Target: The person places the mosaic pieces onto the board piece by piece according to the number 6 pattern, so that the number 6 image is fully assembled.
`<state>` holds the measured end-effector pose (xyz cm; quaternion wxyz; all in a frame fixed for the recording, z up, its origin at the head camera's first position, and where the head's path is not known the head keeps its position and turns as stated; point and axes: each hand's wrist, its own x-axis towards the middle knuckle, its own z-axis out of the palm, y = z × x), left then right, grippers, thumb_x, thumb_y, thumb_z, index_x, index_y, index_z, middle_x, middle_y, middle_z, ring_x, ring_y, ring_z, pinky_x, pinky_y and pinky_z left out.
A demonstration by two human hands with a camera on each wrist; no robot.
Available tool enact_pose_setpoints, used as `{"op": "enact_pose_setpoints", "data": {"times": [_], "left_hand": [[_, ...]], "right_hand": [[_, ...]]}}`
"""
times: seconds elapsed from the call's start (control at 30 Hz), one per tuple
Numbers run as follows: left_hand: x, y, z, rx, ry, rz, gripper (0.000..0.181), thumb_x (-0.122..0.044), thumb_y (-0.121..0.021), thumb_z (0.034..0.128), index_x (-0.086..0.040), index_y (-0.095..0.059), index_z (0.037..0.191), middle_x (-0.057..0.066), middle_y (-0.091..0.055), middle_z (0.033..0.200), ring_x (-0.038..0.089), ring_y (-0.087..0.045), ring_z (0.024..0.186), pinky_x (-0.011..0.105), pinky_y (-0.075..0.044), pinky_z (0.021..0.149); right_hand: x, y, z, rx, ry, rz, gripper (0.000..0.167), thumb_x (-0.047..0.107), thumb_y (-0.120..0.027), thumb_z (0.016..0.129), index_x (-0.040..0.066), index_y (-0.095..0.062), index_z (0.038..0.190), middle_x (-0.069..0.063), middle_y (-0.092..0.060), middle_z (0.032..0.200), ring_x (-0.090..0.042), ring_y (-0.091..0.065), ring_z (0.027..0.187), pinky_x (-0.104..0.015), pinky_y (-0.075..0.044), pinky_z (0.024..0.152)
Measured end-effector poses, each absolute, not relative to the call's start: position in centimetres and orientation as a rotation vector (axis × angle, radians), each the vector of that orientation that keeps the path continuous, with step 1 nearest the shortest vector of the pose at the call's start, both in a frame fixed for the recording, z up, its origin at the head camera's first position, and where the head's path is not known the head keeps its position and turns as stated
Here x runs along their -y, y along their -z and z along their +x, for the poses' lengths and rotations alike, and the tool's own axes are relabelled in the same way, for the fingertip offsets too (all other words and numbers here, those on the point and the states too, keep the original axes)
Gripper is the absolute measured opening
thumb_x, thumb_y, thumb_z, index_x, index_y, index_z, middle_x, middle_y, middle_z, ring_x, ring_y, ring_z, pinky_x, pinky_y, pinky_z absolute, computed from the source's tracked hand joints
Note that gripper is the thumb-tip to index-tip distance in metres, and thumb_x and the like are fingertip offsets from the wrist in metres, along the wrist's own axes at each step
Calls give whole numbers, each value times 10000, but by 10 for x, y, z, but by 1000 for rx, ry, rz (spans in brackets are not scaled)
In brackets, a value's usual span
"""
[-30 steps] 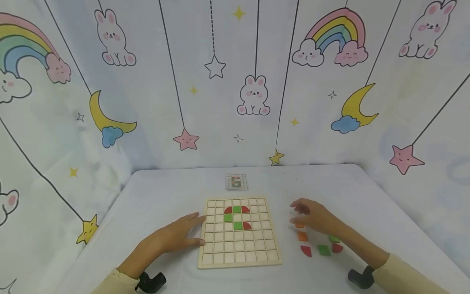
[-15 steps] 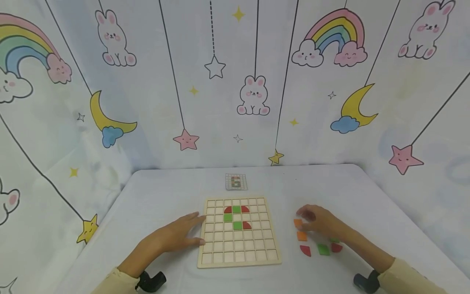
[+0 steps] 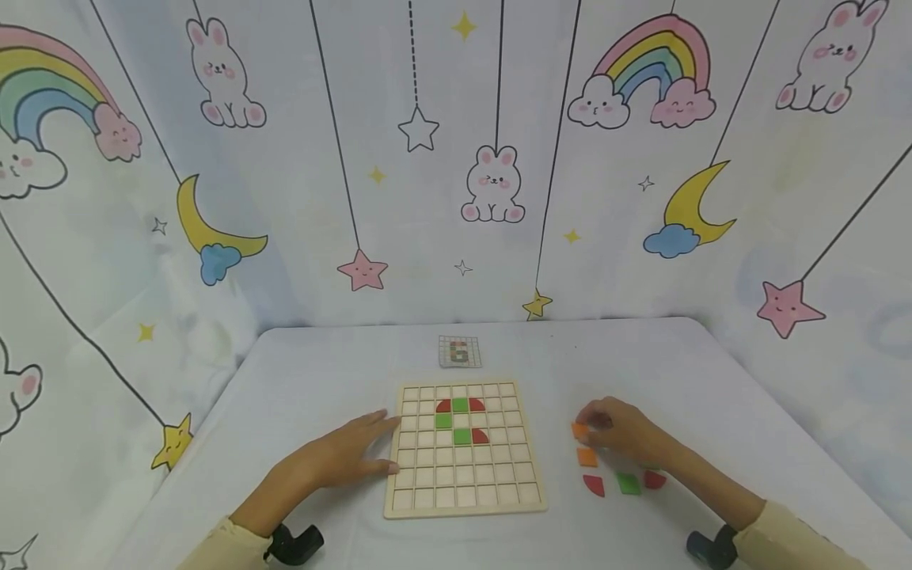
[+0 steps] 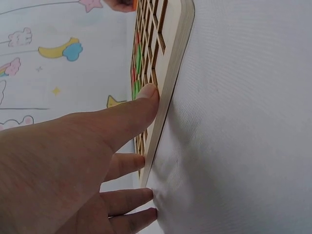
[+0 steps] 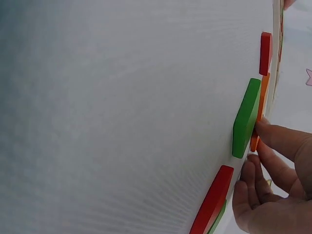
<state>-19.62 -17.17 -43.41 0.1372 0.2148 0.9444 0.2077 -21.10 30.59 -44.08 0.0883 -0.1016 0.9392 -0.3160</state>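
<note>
A wooden grid board [image 3: 445, 478] lies on the table, with several red quarter-round and green square tiles set in its upper cells. My left hand [image 3: 349, 453] rests at its left edge, fingers extended; in the left wrist view the thumb [image 4: 148, 93] lies on the rim. To the board's right, my right hand [image 3: 621, 429] pinches an orange square tile [image 3: 579, 431] between thumb and fingers, low at the table. The right wrist view shows that tile [image 5: 254, 141] partly behind a green one. Just in front lies another orange square tile [image 3: 587, 457].
Near the right hand lie a red quarter-round tile [image 3: 594, 486], a green square tile [image 3: 628, 484] and another red tile [image 3: 654, 479]. A green piece is mostly hidden under the wrist. Behind the board lies a small pattern card [image 3: 459, 352]. A printed cloth [image 3: 285, 158] hangs behind the table.
My right hand has come down slightly to the right and closed its fingertips on the farther orange tile. My left hand stays at the board's edge.
</note>
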Motion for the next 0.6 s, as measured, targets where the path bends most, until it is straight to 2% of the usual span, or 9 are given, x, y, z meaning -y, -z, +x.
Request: {"op": "enact_pose_setpoints", "data": {"times": [0.17, 0.6], "left_hand": [[172, 436, -197, -2738, -591, 609, 817, -524, -755, 949, -133, -459, 1603, 230, -370, 1669, 434, -365, 1541, 618, -344, 1236], [171, 432, -195, -2733, -593, 608, 820, -530, -752, 949, -140, -454, 1606, 232, -365, 1672, 442, -356, 1543, 627, -338, 1236]], "right_hand": [[-305, 441, -212, -2817, 928, -333, 201, 156, -781, 945, 121, -723, 1135, -31, -710, 1195, -261, -650, 1142, -540, -566, 1040], [-285, 437, -217, -2821, 932, -331, 211, 154, -803, 931, 119, -734, 1127, 8, -718, 1130, -202, -645, 1067, -489, -594, 997]]}}
